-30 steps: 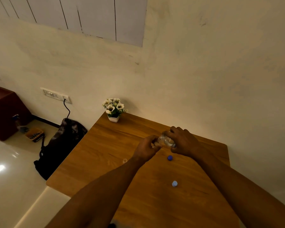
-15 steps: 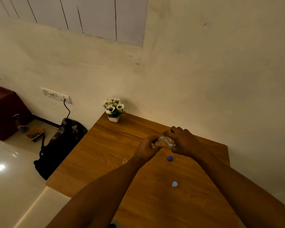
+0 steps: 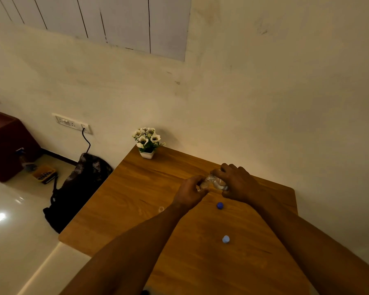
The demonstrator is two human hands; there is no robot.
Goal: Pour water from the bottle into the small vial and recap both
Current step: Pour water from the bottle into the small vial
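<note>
My right hand (image 3: pixel 238 183) grips a clear plastic bottle (image 3: pixel 216 181), tilted on its side with its neck pointing left. My left hand (image 3: pixel 190 191) is closed around a small clear vial (image 3: pixel 199 186) held right at the bottle's mouth; most of the vial is hidden by my fingers. On the wooden table (image 3: pixel 136 201) a dark blue cap (image 3: pixel 220 205) lies just below my hands. A light blue cap (image 3: pixel 225 239) lies nearer to me. Whether water is flowing cannot be made out.
A small white pot of white flowers (image 3: pixel 147 141) stands at the table's far left corner by the wall. A tiny clear item (image 3: pixel 161 209) sits left of my left forearm. On the floor to the left are a dark backpack (image 3: pixel 79 188) and a maroon cabinet (image 3: pixel 6 145).
</note>
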